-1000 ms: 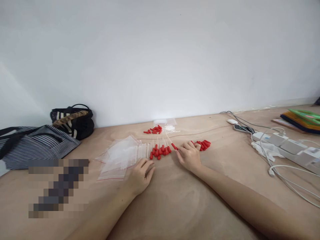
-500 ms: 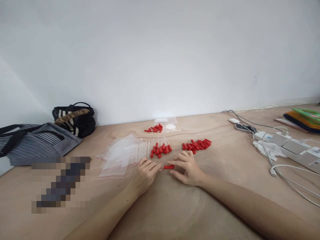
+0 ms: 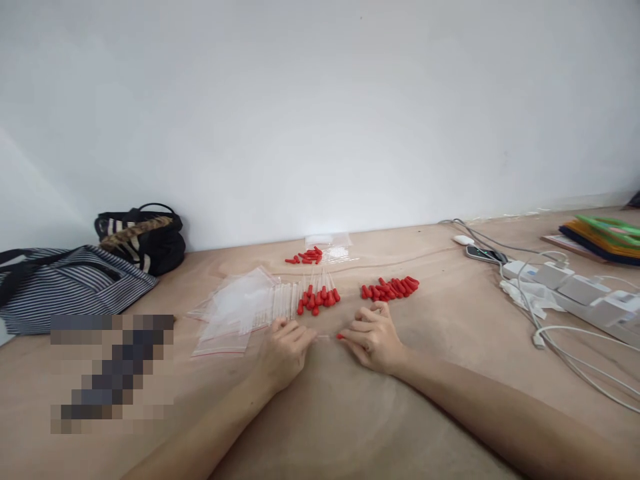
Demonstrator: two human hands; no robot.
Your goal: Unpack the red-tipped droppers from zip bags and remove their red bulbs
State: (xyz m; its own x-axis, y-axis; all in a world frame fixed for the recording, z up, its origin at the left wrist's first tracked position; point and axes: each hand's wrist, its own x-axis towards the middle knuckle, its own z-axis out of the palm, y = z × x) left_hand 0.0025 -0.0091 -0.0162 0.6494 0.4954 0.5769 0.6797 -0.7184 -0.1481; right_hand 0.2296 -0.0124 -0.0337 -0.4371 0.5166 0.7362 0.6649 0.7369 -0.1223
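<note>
My left hand pinches a thin clear glass dropper tube, whose end points right. My right hand is closed on a red rubber dropper bulb; only its red end shows at the fingertips. A small gap lies between tube and bulb. Just beyond my hands is a cluster of assembled droppers, red bulbs toward me. Loose glass tubes lie side by side to their left. A pile of red bulbs is beyond my right hand.
Clear zip bags are stacked at left. Smaller red pieces and a clear bag lie near the wall. Striped bag and black bag stand far left. At right are a power strip, cables and folders.
My right fingers have closed around the red bulb, covering most of it. A clear tube now shows between my hands, apart from the bulb. The whole view has shifted slightly.
</note>
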